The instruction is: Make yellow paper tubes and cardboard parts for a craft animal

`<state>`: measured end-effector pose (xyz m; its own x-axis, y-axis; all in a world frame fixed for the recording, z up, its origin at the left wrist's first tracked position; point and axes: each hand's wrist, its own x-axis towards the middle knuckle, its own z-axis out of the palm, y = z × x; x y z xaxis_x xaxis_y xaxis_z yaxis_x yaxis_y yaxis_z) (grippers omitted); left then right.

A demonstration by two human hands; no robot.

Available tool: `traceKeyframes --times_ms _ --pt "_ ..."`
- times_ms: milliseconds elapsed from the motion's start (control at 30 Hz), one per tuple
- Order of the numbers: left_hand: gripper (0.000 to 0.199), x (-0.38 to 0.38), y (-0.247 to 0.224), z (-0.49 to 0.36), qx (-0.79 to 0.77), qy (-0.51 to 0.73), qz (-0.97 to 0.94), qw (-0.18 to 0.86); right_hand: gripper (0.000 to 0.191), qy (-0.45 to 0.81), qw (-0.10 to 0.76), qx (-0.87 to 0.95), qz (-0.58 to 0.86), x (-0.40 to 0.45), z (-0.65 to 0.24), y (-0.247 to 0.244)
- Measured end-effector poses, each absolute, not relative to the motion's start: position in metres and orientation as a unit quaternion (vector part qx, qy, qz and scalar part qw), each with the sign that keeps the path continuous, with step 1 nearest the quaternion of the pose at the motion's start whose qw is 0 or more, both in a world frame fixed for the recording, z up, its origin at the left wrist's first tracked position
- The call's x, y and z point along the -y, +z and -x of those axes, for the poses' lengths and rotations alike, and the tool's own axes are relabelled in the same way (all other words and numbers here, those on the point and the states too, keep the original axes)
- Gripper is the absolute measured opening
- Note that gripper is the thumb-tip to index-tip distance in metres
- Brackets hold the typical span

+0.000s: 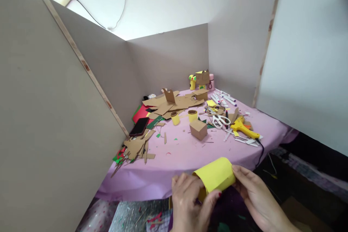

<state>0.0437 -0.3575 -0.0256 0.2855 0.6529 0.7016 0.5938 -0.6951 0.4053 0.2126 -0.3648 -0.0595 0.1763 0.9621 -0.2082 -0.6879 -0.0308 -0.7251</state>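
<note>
Now you have the yellow paper roll [216, 174] up in front of the counter [185, 152], just off its near edge, and both hands are on it. The fingers of your left hand [190, 199] grip its left end, thumb pressed along the lower side, while those of your right hand [252, 188] pinch the opposite rim. So far, the sheet looks curved into a full tube; whether its seam is stuck down, you can't tell from here. Out on the counter, two short yellow rings [193, 116] stand apart, looking covered on the outside, and beyond them a yellow figure [192, 83] wears coloured spots, apparently further along. Closer in, the small cardboard box [198, 129] sits shut and bare brown, no paper on its visible faces, with the yellow glue gun [244, 128] lying untouched to its right.
</note>
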Motion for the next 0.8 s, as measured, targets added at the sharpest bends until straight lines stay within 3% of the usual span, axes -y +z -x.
traceKeyframes --times_ms 167,500,667,800 --pt "0.036 0.356 -0.037 -0.045 -0.432 0.440 -0.783 0.075 0.015 0.575 0.693 0.201 0.384 0.368 -0.214 -0.053" --pt "0.044 0.354 -0.044 -0.046 -0.472 0.466 -0.720 0.205 0.019 0.527 0.690 0.261 0.423 0.369 -0.215 -0.059" --pt "0.033 0.349 -0.057 -0.049 -0.478 0.484 -0.565 0.467 0.017 0.399 0.678 0.384 0.483 0.372 -0.218 -0.059" --pt "0.033 0.341 -0.066 -0.050 -0.432 0.470 -0.421 0.645 0.010 0.144 0.654 0.549 0.501 0.377 -0.220 -0.049"
